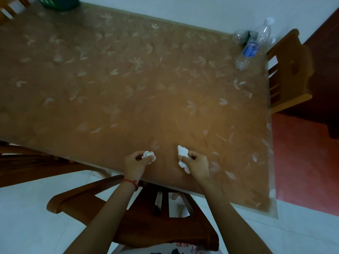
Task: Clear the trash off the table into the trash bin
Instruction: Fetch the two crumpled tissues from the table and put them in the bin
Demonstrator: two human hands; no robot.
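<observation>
Two crumpled white paper wads pinched, one (149,156) in my left hand (135,163), one (183,158) in my right hand (197,163), wooden chair back (128,204) under my arms, clear plastic bottles (251,45) stood far right on the floral-covered brown table (128,79).

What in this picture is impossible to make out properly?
Head view only:
- Green container: cut off by the top edge, so whether it is the trash bin is unclear.
- Plastic bottles: clustered and blurred at the table's far corner; their exact number is unclear.
- Left hand and right hand: fingers partly cover each crumpled tissue.
</observation>
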